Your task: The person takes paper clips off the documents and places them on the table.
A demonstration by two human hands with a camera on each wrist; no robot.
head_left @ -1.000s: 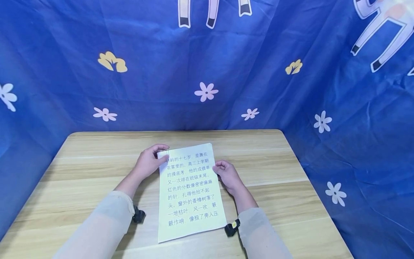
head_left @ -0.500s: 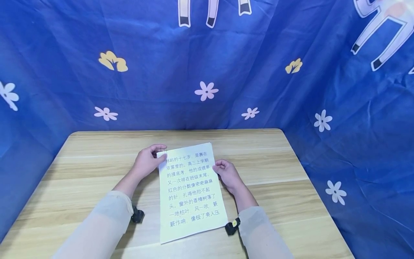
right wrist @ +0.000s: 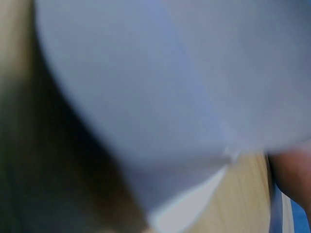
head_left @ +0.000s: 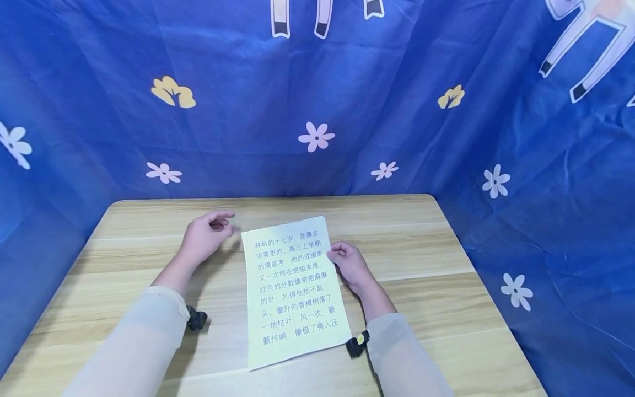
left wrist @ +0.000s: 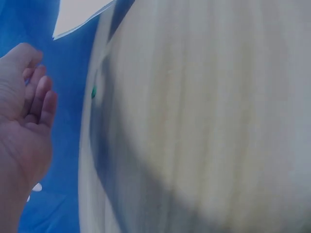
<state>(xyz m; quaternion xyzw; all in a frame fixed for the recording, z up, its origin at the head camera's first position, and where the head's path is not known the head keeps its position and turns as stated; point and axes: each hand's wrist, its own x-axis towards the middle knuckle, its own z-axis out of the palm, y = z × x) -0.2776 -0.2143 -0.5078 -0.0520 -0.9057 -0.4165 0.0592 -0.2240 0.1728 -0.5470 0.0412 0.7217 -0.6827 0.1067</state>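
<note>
Printed paper [head_left: 292,353] with lines of large Chinese characters is held tilted before me, with a second sheet edge showing at its top right corner. My right hand [head_left: 351,268] pinches its right edge between thumb and fingers. In the right wrist view the blurred back of the paper [right wrist: 131,87] fills most of the picture, and part of the right hand [right wrist: 296,179] shows at the right side. My left hand [head_left: 205,237] is off the paper's upper left corner, its fingers loosely bent. In the left wrist view nothing shows between the left hand's [left wrist: 29,111] fingers.
The wooden table [head_left: 134,248] lies under both forearms, and a blue cloth [head_left: 238,110] with flowers and animal legs hangs behind and beside it. A small green spot [left wrist: 94,91] appears near the table edge in the left wrist view. Black wrist cameras [head_left: 197,318] sit at both sleeves.
My left hand has let go of the paper's upper left corner and moved left. The right hand keeps its grip on the right edge, while the paper's lower end has shifted slightly right.
</note>
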